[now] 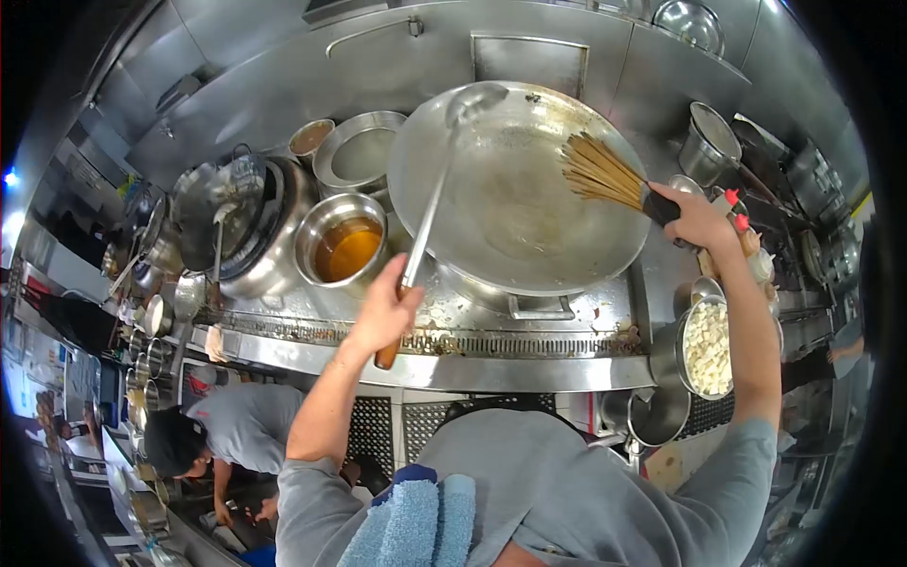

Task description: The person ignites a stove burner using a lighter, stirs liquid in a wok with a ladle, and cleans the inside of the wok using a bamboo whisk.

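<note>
My left hand (385, 307) is closed round the wooden handle of a long metal ladle (433, 203). The ladle's bowl rests at the upper left rim of a large wok (510, 189). At the right side of the wok, my right hand (694, 219) grips the dark handle of a bamboo brush (605, 173), whose bristles spread over the wok's inside. A thin layer of liquid shows at the wok's bottom. Left of the wok stands a metal pot of amber liquid (348, 249).
A pot of pale liquid (364, 156) stands behind the amber one. White cubes (707, 348) fill a bowl at the right, near red-capped bottles (742, 223). A co-worker in a dark cap (175, 440) bends at the lower left. Covered pans (250, 213) stand at the left.
</note>
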{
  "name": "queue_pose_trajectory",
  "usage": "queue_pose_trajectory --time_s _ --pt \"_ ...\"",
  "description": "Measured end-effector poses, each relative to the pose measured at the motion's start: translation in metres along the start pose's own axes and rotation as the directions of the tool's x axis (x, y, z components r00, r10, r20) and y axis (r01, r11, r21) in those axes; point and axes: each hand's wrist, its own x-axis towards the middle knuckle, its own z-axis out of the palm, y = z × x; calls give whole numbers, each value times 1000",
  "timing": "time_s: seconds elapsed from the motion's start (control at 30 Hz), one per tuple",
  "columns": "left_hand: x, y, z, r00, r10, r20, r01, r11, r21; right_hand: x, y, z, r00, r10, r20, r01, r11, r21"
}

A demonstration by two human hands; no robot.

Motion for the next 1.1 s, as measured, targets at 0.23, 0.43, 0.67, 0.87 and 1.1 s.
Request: queue_pose_trajectory --time_s 0.23,0.43,0.67,0.87,1.1 --pt "70 49 -120 996 42 -83 -30 990 140 -38 -27 -5 994 -57 -98 68 991 112" --pt "173 -6 -167 958 -249 -141 259 965 51 -57 -62 -15 1000 10 -7 -8 976 219" --pt "236 -78 -168 896 -365 251 415 494 -764 -59 -80 -17 1000 19 -8 -17 969 247" --pt "205 -46 -173 929 -44 368 326 -372 -869 -52 -77 -10 998 52 32 -59 958 282" --pt "192 0 -188 933 -22 360 315 -434 -844 -38 -62 11 999 -16 34 7 968 251"
